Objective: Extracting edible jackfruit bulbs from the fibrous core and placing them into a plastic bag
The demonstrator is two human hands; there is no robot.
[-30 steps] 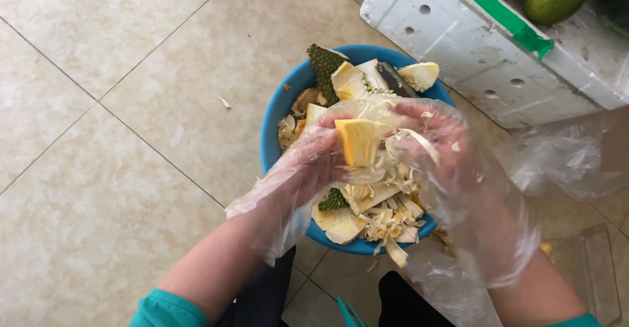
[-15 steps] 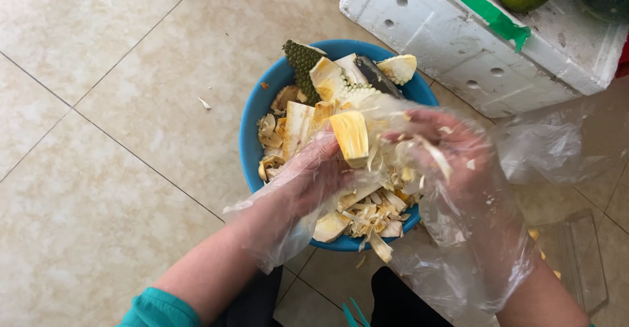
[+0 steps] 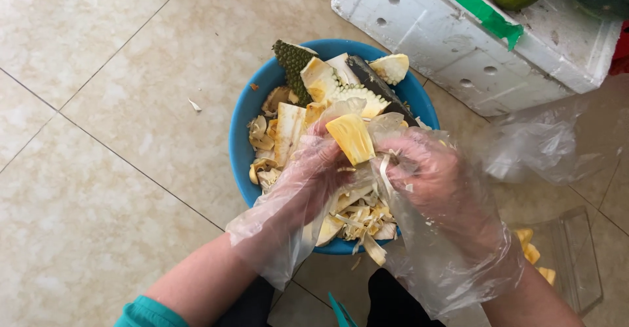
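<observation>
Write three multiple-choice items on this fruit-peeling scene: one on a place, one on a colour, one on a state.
1. Where is the white foam box?
A. Beyond the bowl, upper right
B. Under the bowl
C. In the person's lap

2. What colour is the bowl?
A. Red
B. Blue
C. White

3. How are the left hand and right hand covered?
A. Bare
B. Thick rubber gloves
C. Thin clear plastic gloves

Key: 1 A, the box sits on the floor past the bowl's far rim. 2 B, the rim is plainly blue. 3 C, loose see-through film wraps both hands, which hold a yellow fruit piece between them.
</observation>
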